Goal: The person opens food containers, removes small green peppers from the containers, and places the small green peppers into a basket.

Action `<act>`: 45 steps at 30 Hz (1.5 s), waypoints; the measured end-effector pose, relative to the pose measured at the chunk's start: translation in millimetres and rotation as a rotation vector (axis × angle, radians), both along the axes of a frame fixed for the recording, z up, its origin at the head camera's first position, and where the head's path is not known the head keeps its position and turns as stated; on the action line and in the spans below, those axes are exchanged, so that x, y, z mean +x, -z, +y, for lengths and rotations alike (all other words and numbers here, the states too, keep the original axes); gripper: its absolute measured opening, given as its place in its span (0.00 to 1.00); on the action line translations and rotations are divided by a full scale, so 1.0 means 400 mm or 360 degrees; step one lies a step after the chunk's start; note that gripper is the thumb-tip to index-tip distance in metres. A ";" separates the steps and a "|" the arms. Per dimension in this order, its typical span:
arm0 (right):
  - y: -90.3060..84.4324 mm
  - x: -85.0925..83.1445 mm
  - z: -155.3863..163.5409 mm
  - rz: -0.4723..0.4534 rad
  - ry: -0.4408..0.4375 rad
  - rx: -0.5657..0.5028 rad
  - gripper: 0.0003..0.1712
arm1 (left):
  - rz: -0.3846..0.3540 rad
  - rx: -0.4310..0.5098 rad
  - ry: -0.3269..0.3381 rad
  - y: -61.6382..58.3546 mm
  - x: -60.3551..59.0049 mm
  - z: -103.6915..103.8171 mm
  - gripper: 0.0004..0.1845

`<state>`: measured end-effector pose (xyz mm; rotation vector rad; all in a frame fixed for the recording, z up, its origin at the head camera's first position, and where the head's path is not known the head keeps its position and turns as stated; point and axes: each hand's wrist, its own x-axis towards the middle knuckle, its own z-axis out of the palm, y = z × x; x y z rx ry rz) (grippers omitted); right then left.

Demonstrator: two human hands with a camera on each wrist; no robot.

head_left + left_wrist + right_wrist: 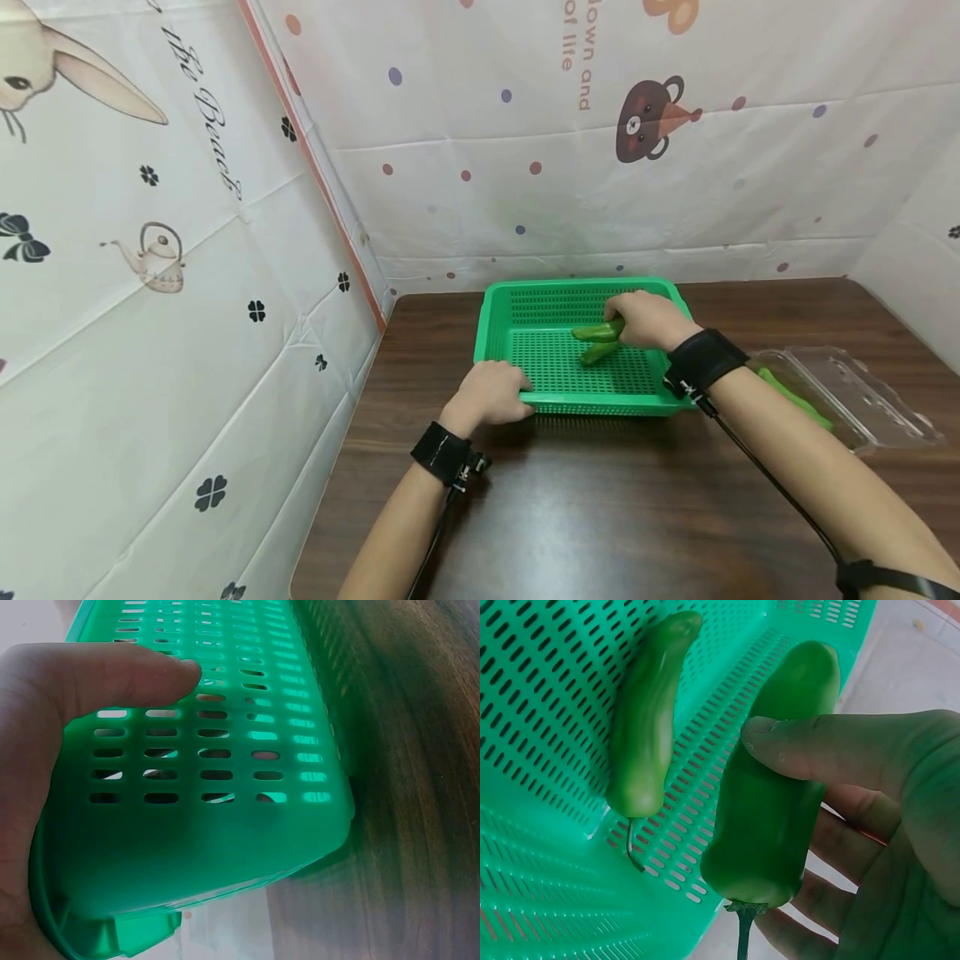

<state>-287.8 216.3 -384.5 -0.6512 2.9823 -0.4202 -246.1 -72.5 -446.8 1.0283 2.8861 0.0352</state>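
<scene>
A green plastic basket (600, 401) with slotted walls stands on the table. My left hand (491, 393) grips its front left corner; in the left wrist view the thumb (142, 675) lies along the slotted outer wall. Above the basket my right hand (651, 320) holds a long green pepper (761, 825), thumb on one side and fingers behind it, the dark stem free at the near end. A second green pepper (645, 727) lies inside the basket on its slotted floor, just beside the held one, with its thin stem showing.
Right of the basket, partly behind my right forearm, a clear plastic box (862, 400) lies with its lid open and a green pepper (795, 397) inside. The dark wooden table (585, 500) meets printed cloth walls (450, 208) at the back and left.
</scene>
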 end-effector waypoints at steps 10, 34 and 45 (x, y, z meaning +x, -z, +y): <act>0.011 -0.027 0.005 -0.0066 -0.0026 0.0030 0.16 | 0.0010 0.0011 0.0006 0.000 0.000 0.002 0.09; 0.077 -0.053 0.023 -0.0431 -0.0022 0.0102 0.22 | 0.0038 -0.0005 0.0014 -0.001 -0.004 0.005 0.11; 0.103 -0.054 0.023 -0.0555 -0.0020 0.0217 0.23 | 0.0047 -0.0023 0.0018 0.008 -0.011 0.007 0.11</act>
